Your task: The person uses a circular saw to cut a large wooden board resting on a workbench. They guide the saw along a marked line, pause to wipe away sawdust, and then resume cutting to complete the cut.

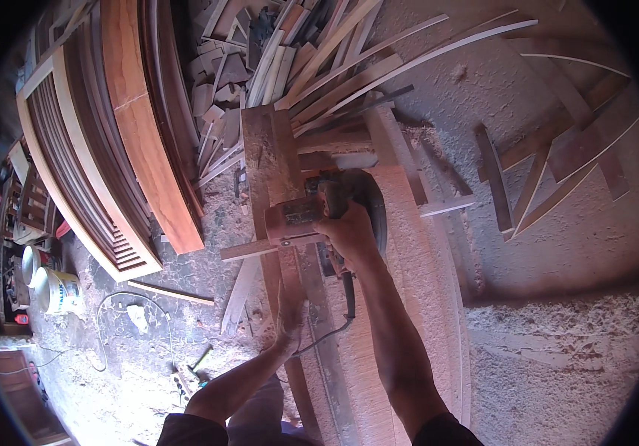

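A circular saw with a reddish motor housing and a dark round guard rests on a reddish wooden board. My right hand is closed around the saw's rear handle, with a black cord hanging below it. Nearer to me, my left hand lies along the board, fingers stretched out toward the saw and thumb apart. A short wooden strip sticks out to the left under the motor side. The saw's body hides its blade and the cutting spot.
Slatted wooden frames and a broad plank stand at the left. Offcuts and long strips lie piled at the back. White buckets and a looping cable are at the left. Sawdust covers the floor.
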`<state>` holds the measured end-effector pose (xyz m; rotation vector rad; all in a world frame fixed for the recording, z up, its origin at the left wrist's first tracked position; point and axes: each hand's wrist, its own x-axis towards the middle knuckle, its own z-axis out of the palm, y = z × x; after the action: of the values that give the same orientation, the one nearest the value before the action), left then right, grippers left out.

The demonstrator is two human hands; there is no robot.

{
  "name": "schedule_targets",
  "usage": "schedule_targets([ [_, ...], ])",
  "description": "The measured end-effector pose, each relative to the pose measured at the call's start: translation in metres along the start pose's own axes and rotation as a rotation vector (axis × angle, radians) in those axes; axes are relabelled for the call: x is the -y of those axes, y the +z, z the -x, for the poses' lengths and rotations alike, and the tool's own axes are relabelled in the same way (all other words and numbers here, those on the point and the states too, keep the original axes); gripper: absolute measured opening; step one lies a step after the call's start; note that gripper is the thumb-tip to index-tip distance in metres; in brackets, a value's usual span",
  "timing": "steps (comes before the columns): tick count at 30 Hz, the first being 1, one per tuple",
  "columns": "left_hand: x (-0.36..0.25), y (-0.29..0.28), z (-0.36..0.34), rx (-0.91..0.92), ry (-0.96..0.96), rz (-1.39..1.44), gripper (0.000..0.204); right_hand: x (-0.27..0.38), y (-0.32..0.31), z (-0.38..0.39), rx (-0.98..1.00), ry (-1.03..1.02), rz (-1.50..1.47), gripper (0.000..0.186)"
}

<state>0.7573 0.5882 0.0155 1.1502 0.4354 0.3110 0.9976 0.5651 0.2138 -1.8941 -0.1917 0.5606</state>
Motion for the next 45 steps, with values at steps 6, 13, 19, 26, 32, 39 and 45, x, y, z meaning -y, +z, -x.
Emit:
schedule_targets([
  [6, -0.007, 0.005, -0.002, 0.010, 0.005, -0.002, 0.052, 0.002, 0.001, -0.013, -0.013, 0.005, 0.012, 0.036],
  [13, -0.013, 0.008, -0.003, 0.016, 0.007, -0.010, 0.053, 0.011, 0.004, -0.028, -0.003, 0.012, -0.032, 0.035],
  [19, -0.023, 0.009, -0.008, 0.025, 0.010, -0.012, 0.053, 0.008, 0.011, -0.055, 0.000, -0.108, -0.096, 0.020],
  [26, -0.039, 0.010, -0.016, 0.041, 0.017, -0.013, 0.054, 0.026, 0.015, -0.074, 0.001, -0.040, -0.113, 0.020],
  [32, -0.031, 0.003, -0.022, 0.123, 0.068, -0.146, 0.064, 0.026, 0.020, -0.101, -0.029, -0.059, -0.083, 0.026],
  [39, -0.025, -0.007, -0.016, 0.132, -0.152, -0.191, 0.071, 0.038, 0.023, -0.116, 0.003, -0.047, -0.153, 0.020],
  [45, -0.027, -0.008, -0.020, 0.128, 0.000, -0.219, 0.061, 0.050, 0.027, -0.134, 0.012, -0.107, -0.188, 0.016],
])
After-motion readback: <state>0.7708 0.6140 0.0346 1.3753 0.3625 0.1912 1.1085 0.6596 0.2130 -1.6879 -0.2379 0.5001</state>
